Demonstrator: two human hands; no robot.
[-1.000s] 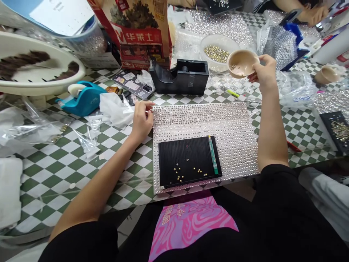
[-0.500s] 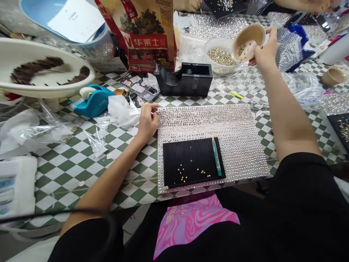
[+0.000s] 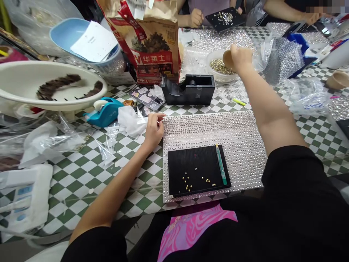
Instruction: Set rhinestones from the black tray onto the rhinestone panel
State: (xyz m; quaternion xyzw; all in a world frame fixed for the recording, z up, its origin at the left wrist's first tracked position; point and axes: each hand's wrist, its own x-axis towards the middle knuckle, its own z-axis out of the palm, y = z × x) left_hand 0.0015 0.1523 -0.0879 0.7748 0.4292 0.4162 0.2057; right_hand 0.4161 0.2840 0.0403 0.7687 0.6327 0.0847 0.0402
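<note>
My right hand is closed round a small tan cup, tipped into a clear plastic bowl of gold and silver rhinestones. Its fingers are partly hidden behind the back of the hand. At the upper left corner of a sheet studded with clear rhinestones, my left hand pinches the edge with curled fingers. On that sheet lies a grooved black tray with several loose gold rhinestones. A teal pen rests along the tray's right side.
Behind the sheet stand a black tape dispenser and a paper bag. A phone, a blue tape dispenser and a white basin are at left. Across the table, a co-worker's hand is near another black tray.
My right hand has moved left and turned over, lowering the cup from beside the plastic bowl into it. My left hand stays at the sheet's corner. The camera view has shifted slightly.
</note>
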